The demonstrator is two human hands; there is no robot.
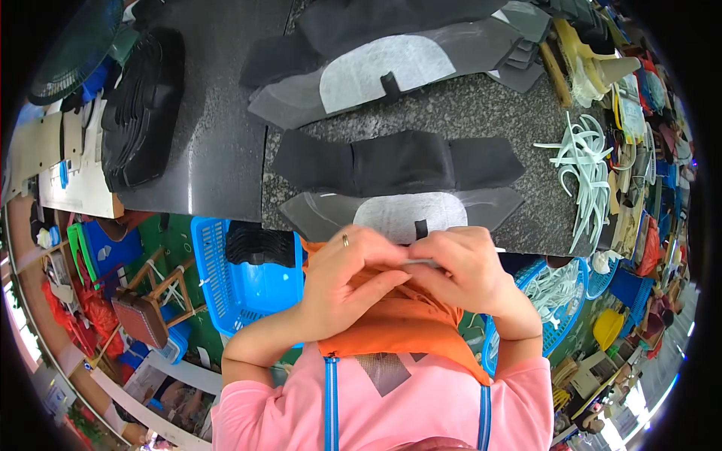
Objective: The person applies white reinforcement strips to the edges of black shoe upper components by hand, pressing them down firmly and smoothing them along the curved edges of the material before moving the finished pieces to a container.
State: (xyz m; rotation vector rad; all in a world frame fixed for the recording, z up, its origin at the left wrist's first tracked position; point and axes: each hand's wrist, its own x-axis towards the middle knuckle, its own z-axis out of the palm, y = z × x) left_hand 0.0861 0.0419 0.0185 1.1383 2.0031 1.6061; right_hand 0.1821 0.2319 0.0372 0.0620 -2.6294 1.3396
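Observation:
My left hand (342,282), with a ring on one finger, and my right hand (465,267) meet at the table's front edge. Both have their fingertips pinched together around a thin whitish strip (423,261), mostly hidden by the fingers. Just beyond them lies a dark grey fabric panel (320,214) with a white half-round patch (410,210) and a small black tab (421,228). Against its far side rests a black padded panel (402,161) in three sections. A tangled pile of white strips (583,173) sits to the right on the granite tabletop (444,109).
Stacked black and grey panels (398,68) fill the far side, another black stack (143,109) the left. Below the table are a blue basket (248,293) holding black pieces, a blue basket of white strips (553,301), and a wooden stool (150,312). Orange cloth (406,338) covers my lap.

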